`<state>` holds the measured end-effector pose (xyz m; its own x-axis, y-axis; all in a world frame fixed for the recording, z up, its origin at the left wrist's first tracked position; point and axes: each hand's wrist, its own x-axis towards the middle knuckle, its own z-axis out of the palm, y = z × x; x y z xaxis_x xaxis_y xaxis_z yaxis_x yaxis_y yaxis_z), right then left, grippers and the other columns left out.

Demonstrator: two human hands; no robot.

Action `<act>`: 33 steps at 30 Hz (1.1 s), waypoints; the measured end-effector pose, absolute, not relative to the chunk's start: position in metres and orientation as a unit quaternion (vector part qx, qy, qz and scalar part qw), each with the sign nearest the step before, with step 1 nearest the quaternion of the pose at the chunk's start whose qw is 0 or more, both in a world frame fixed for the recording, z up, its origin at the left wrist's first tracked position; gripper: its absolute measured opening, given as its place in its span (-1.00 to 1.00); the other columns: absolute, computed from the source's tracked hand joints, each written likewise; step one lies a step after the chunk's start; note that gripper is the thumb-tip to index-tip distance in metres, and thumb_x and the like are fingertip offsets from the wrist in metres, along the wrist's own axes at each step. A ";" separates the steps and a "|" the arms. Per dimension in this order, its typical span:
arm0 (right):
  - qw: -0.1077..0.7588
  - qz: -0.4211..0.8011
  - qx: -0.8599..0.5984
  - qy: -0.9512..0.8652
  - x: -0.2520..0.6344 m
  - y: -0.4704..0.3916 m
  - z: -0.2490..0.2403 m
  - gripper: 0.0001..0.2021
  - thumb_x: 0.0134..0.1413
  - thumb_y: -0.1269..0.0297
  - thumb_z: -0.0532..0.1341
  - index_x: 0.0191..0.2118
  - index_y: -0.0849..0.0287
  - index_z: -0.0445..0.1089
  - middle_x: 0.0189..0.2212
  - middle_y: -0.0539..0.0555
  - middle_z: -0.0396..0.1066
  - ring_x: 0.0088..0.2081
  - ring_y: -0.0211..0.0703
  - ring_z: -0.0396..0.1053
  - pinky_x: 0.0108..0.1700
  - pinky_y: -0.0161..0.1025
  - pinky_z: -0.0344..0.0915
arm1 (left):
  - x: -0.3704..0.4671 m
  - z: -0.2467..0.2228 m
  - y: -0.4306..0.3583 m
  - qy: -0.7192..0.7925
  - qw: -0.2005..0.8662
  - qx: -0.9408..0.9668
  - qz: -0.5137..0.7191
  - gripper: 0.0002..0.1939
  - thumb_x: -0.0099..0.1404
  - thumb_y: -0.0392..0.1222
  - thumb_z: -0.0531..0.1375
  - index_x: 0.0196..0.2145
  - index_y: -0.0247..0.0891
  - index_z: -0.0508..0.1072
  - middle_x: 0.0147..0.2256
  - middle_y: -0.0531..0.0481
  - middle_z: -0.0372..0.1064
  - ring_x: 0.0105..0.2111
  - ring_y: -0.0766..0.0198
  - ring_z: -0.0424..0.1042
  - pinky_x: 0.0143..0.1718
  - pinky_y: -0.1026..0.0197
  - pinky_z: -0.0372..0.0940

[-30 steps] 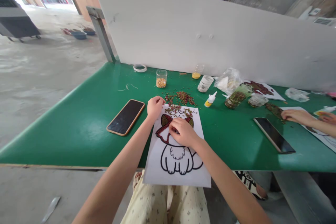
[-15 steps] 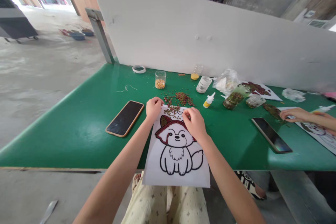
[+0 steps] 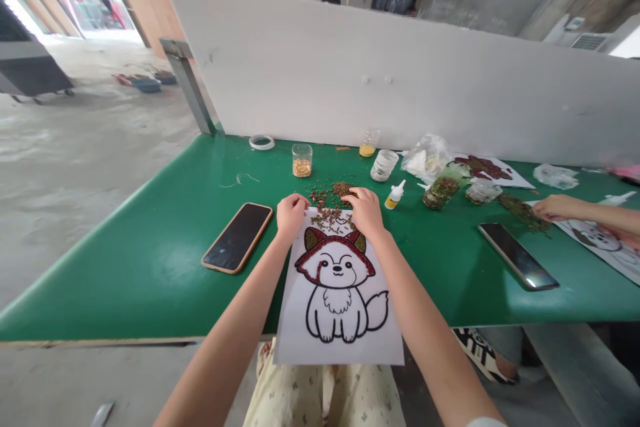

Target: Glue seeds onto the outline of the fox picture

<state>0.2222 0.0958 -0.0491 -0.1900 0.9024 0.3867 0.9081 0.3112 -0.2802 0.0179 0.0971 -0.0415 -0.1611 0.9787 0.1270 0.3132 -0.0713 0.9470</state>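
Observation:
A paper sheet with a cartoon fox drawing (image 3: 336, 310) lies partly over the table's front edge. Dark red and greenish grains fill the fox's ears and the top of its head. My left hand (image 3: 293, 217) has its fingers closed at the sheet's top left corner. Beyond the top right edge, my right hand (image 3: 367, 213) has its fingers apart and slightly bent, beside a pile of mixed red and green beans (image 3: 341, 189). More loose beans (image 3: 327, 219) are scattered on the top of the sheet, between both hands.
An orange-edged phone (image 3: 238, 237) lies left; a second phone (image 3: 518, 256) lies right. Behind stand a jar of corn kernels (image 3: 302, 161), a clear jar (image 3: 385, 165), a glue bottle (image 3: 395, 195) and a tipped jar of beans (image 3: 445, 187). A co-worker's hand (image 3: 555, 207) is at far right.
My right hand has moved off the fox's right ear, up to the bean pile, uncovering the ear. My left hand stays at the corner. The camera view has tilted slightly upward.

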 end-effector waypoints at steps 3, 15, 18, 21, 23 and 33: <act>0.264 0.010 -0.601 -0.755 0.226 0.095 -0.054 -0.60 0.08 0.61 0.02 -0.12 0.14 0.50 0.02 0.20 0.33 0.09 0.04 0.16 0.12 0.02 0.07 | 0.017 -0.043 0.097 0.590 0.341 0.551 0.482 -0.78 0.02 -0.25 -0.02 -0.58 -0.27 0.41 -0.58 0.04 0.32 -0.59 0.34 0.29 -0.56 0.31 0.12; 0.288 0.039 -0.618 -0.730 0.230 0.103 -0.060 -0.60 0.11 0.59 0.01 -0.13 0.12 0.52 -0.05 0.16 0.39 0.04 0.02 0.20 0.07 -0.04 0.14 | 0.016 -0.044 0.100 0.594 0.337 0.553 0.477 -0.78 -0.02 -0.25 -0.01 -0.56 -0.28 0.43 -0.57 0.03 0.34 -0.58 0.33 0.30 -0.53 0.31 0.15; 0.295 0.033 -0.619 -0.727 0.231 0.104 -0.061 -0.59 0.09 0.61 0.01 -0.17 0.11 0.54 -0.05 0.15 0.39 0.03 0.02 0.20 0.06 -0.05 0.14 | 0.015 -0.045 0.100 0.594 0.336 0.555 0.476 -0.78 -0.01 -0.24 -0.01 -0.56 -0.28 0.42 -0.58 0.03 0.33 -0.58 0.33 0.30 -0.54 0.31 0.14; 0.296 0.033 -0.616 -0.729 0.233 0.105 -0.062 -0.57 0.07 0.63 0.00 -0.17 0.11 0.54 -0.05 0.15 0.39 0.03 0.01 0.20 0.04 -0.06 0.15 | 0.014 -0.046 0.101 0.594 0.332 0.557 0.476 -0.78 -0.01 -0.24 -0.02 -0.57 -0.28 0.42 -0.58 0.04 0.33 -0.58 0.33 0.30 -0.53 0.31 0.14; 0.297 0.034 -0.615 -0.730 0.233 0.105 -0.062 -0.57 0.08 0.63 0.00 -0.17 0.11 0.54 -0.06 0.15 0.40 0.02 0.01 0.20 0.04 -0.06 0.15 | 0.013 -0.047 0.102 0.594 0.329 0.558 0.478 -0.77 -0.02 -0.25 -0.02 -0.57 -0.28 0.43 -0.58 0.04 0.33 -0.58 0.33 0.30 -0.53 0.31 0.14; 0.315 0.026 -0.612 -0.725 0.233 0.103 -0.061 -0.65 0.08 0.59 0.04 -0.28 0.12 0.54 -0.09 0.14 0.40 0.01 0.01 0.21 0.04 -0.06 0.17 | 0.015 -0.044 0.101 0.598 0.332 0.553 0.476 -0.78 -0.02 -0.25 -0.02 -0.58 -0.28 0.42 -0.59 0.04 0.33 -0.58 0.33 0.30 -0.53 0.31 0.14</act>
